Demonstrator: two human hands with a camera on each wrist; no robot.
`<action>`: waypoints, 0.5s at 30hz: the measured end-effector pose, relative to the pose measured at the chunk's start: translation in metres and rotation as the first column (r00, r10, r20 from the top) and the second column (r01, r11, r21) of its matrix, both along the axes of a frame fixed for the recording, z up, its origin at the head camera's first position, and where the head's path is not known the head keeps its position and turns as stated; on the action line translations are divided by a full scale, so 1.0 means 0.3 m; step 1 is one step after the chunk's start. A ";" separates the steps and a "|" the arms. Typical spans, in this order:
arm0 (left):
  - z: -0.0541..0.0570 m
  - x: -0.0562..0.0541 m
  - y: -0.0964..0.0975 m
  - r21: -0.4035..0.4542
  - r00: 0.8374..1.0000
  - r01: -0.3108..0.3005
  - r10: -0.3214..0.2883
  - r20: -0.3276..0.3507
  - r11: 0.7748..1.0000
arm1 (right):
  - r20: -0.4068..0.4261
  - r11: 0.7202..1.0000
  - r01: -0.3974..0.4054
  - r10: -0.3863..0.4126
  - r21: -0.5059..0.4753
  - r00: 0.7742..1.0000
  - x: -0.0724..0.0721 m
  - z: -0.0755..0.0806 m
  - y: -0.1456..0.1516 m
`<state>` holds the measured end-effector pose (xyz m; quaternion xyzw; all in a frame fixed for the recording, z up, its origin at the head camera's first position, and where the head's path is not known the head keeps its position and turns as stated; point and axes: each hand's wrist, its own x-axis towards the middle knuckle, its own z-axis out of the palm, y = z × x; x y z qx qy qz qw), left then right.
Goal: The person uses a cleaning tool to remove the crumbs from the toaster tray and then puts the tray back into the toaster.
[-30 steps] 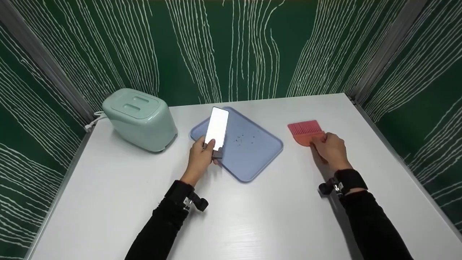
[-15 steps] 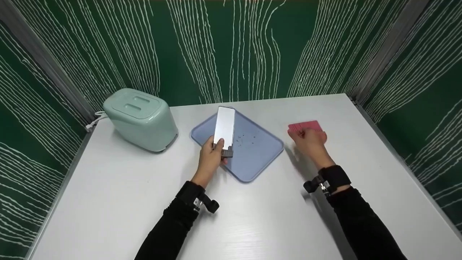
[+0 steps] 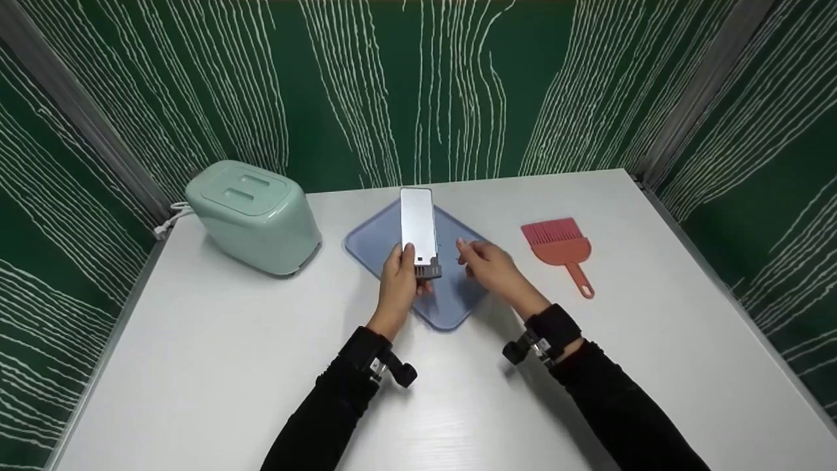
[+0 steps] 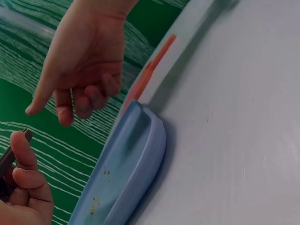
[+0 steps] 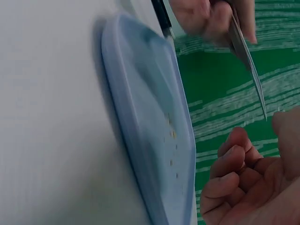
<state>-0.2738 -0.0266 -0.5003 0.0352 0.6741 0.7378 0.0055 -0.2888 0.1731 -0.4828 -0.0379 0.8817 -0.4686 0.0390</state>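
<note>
My left hand (image 3: pixel 397 284) grips a long, flat, shiny metal crumb tray (image 3: pixel 418 226) by its grey slotted end, thumb on top. The piece is raised over a blue tray (image 3: pixel 451 311), its far end pointing to the back wall. Just right of it hovers my right hand (image 3: pixel 494 269), fingers loosely curled and holding nothing; in the right wrist view its thumb and fingers stand apart near the crumb tray's thin edge (image 5: pixel 255 82). Small crumbs (image 5: pixel 171 133) lie scattered on the blue tray, partly hidden by the hands in the head view.
A small red hand brush (image 3: pixel 562 251) with an orange handle lies on the white table (image 3: pixel 418 405), right of the blue tray. At the back left stands a mint-green toaster (image 3: pixel 255 216), its white cord (image 3: pixel 171 219) behind it. Green patterned walls enclose the table's back and sides.
My right hand has left the brush and moved left over the blue tray. My left hand has carried the crumb tray rightward and turned it straighter. The brush stays on the table.
</note>
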 end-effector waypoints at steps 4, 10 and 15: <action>0.005 0.003 0.027 0.016 1.000 -0.013 0.013 0.001 1.000 | -0.028 0.999 -0.029 0.028 -0.026 0.999 0.011 0.005 -0.074; 0.003 0.006 0.056 -0.032 0.999 -0.049 0.049 0.009 0.998 | -0.072 0.999 -0.007 0.003 -0.048 0.997 0.025 -0.001 -0.152; -0.004 0.011 0.064 -0.080 0.997 -0.080 0.079 -0.004 0.994 | -0.080 0.993 0.019 -0.028 -0.113 0.996 0.028 -0.008 -0.191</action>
